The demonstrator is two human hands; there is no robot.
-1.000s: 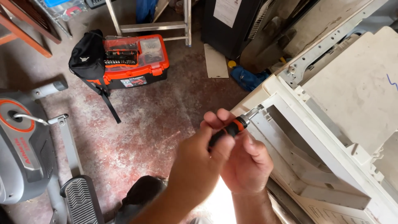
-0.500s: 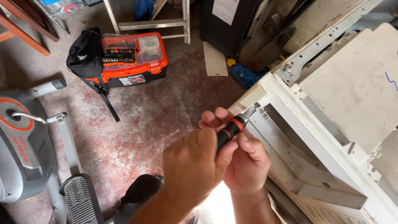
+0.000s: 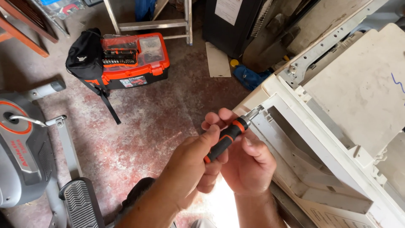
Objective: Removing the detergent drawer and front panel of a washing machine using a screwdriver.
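The black and orange screwdriver point(image 3: 225, 137) lies slanted in the middle, with its metal tip touching the corner of the white appliance frame point(image 3: 320, 135) on the right. The left hand point(image 3: 185, 166) is closed around its handle, and the right hand point(image 3: 244, 158) is half curled, its fingers touching the shaft from below. Far to the left, an orange toolbox point(image 3: 135, 59) stands on the red floor point(image 3: 147, 126) beside a black bag point(image 3: 84, 55).

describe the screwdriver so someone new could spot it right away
Start at the big white appliance frame on the right, then go to its near left corner. The screwdriver meets it there, gripped by both hands; its black handle with orange bands is unlike anything nearby.
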